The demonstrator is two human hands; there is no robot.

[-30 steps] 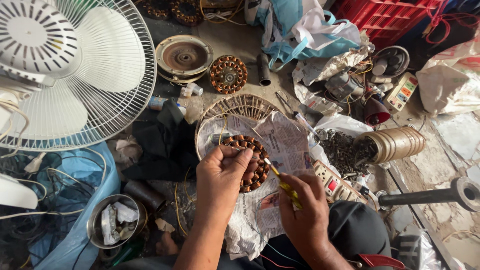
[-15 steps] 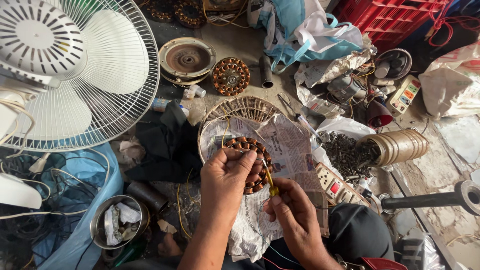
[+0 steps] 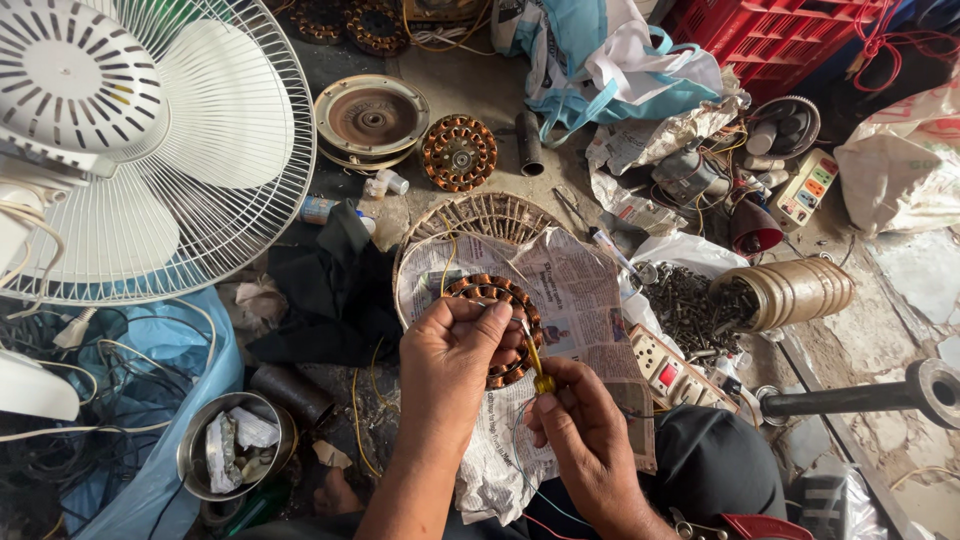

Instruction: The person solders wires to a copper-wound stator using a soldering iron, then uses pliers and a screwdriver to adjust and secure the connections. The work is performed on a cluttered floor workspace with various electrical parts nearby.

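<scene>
A person's left hand grips a round, copper-wound motor stator with dark slotted core by its near edge, fingers curled over the rim, holding it just above a sheet of crumpled newspaper. The right hand pinches a small yellow-handled tool between thumb and fingers, its thin tip laid against the stator's windings on the side nearest the body. Thin blue and red wires trail from beneath the hands toward the lap. The risk, judged from this grip, lies at the tip: a slip or a hard push could nick the fine copper coils or scrape their coating, and the stator, held by one edge only, could tilt or drop onto the paper. Beyond the newspaper lie a woven basket tray, a second copper-wound stator, a rusty round motor cover, a white pedestal fan with wire guard, a tipped tin can spilling dark screws and a white power strip.
</scene>
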